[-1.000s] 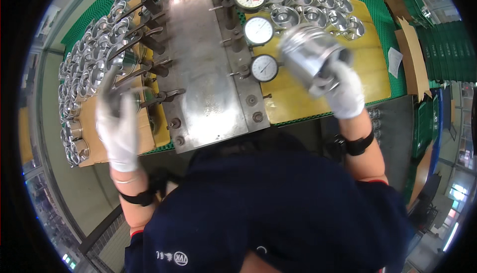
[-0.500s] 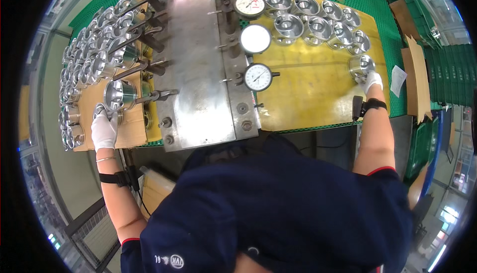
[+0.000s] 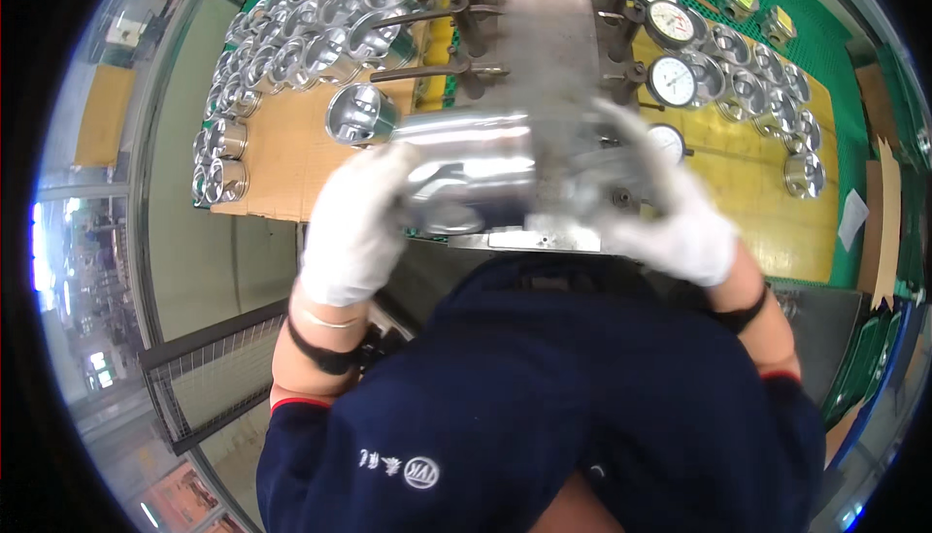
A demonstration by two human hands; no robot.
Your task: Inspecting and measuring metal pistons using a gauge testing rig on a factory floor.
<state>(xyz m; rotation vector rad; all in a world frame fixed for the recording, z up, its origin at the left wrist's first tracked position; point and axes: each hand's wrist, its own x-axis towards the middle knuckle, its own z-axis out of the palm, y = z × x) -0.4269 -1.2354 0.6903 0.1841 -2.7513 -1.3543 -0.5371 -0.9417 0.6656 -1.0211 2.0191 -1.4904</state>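
Observation:
My gloved left hand (image 3: 354, 227) is closed around the left end of a shiny metal piston (image 3: 471, 159). The piston lies sideways in the grip, above the near part of a steel plate (image 3: 549, 18). On the piston's other side is my gloved right hand (image 3: 675, 217), smeared by motion, with thumb and fingers spread apart toward it. A gap shows between that hand and the piston. Just beyond my left hand, another piston (image 3: 361, 114) stands on brown cardboard (image 3: 282, 179).
Several pistons (image 3: 291, 62) crowd the cardboard at left. Rods and clamps (image 3: 471, 33) line the plate's left side; dial gauges (image 3: 672, 82) line its right. More pistons (image 3: 743, 91) stand on a yellow sheet (image 3: 748, 213). A cardboard flap (image 3: 885, 227) rises at far right.
My left hand has carried the piston from the cardboard toward the plate. My right hand has let go of a piston on the yellow sheet and come inward. The view has shifted.

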